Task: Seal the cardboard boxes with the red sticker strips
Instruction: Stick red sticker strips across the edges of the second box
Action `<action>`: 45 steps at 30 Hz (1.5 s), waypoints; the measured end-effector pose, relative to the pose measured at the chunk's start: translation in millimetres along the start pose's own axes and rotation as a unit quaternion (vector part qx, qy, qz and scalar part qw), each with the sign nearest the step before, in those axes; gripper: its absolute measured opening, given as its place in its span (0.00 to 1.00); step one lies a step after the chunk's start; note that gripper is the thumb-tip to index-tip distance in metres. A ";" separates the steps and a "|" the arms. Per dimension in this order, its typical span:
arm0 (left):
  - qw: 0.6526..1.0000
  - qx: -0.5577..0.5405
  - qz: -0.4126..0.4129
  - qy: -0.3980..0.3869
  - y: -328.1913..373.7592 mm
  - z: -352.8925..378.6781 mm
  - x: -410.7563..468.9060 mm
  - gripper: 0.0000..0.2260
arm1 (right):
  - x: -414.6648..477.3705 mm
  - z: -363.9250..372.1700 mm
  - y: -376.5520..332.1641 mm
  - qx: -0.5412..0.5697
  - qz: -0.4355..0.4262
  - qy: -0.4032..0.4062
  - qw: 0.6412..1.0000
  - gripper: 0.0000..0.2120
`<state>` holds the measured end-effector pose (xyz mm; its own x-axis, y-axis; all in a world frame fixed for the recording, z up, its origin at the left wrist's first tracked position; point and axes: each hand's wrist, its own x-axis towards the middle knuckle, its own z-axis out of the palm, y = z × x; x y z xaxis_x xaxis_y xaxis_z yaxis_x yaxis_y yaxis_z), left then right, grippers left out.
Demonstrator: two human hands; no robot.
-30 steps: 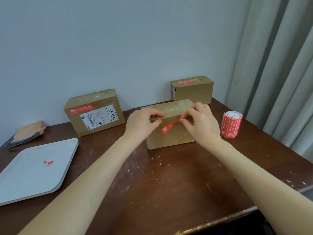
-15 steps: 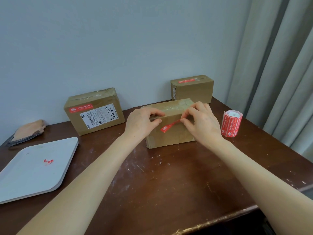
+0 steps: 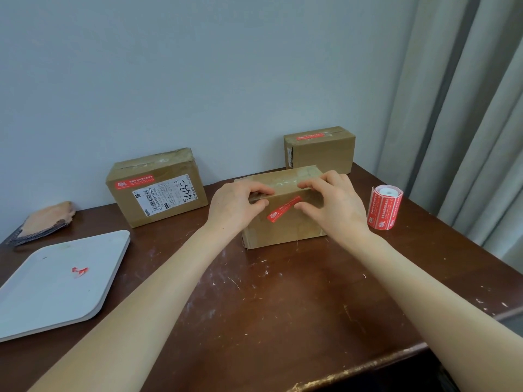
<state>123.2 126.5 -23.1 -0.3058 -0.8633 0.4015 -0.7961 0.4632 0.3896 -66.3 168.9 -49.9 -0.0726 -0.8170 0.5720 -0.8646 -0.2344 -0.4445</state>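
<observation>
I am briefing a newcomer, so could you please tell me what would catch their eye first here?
The left hand and right hand meet on the top edge of the brown cardboard box at mid-table, with a red sticker strip slanting down its front face. A red sticker roll stands right of it.

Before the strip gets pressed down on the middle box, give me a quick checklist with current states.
1. middle box steadied by left grip at its top front edge: ok.
2. red strip upper end pinched by right grip: ok.
3. Strip square to the edge: not ok, it slants across the front face.
4. Lower end stuck down: cannot tell.
5. sticker roll upright, apart from both grips: ok.
</observation>
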 end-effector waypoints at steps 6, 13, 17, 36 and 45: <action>1.000 -0.007 -0.006 0.003 1.1 -0.1 -0.1 0.10 | 1.8 3.9 -2.2 -0.015 0.010 0.021 1.000 0.08; 1.000 -0.002 -0.005 0.002 0.2 0.1 -0.4 0.10 | 1.6 4.6 -2.6 -0.024 0.009 0.015 1.000 0.06; 1.000 -0.005 -0.003 0.004 0.1 -0.1 -0.3 0.10 | 0.0 3.0 -1.9 -0.023 0.002 0.005 1.000 0.06; 1.000 -0.006 0.000 -0.007 0.0 -2.2 -0.1 0.10 | -1.6 -3.3 0.8 -0.013 -0.017 -0.023 1.000 0.06; 1.000 -0.003 0.000 -0.007 -1.2 -1.2 0.8 0.10 | -0.8 -5.9 4.1 -0.007 -0.019 -0.028 0.999 0.06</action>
<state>124.6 125.5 -22.2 -0.3122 -0.8663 0.3900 -0.7936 0.4635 0.3941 -72.7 171.7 -48.2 -0.0129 -0.8359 0.5487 -0.8730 -0.2582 -0.4138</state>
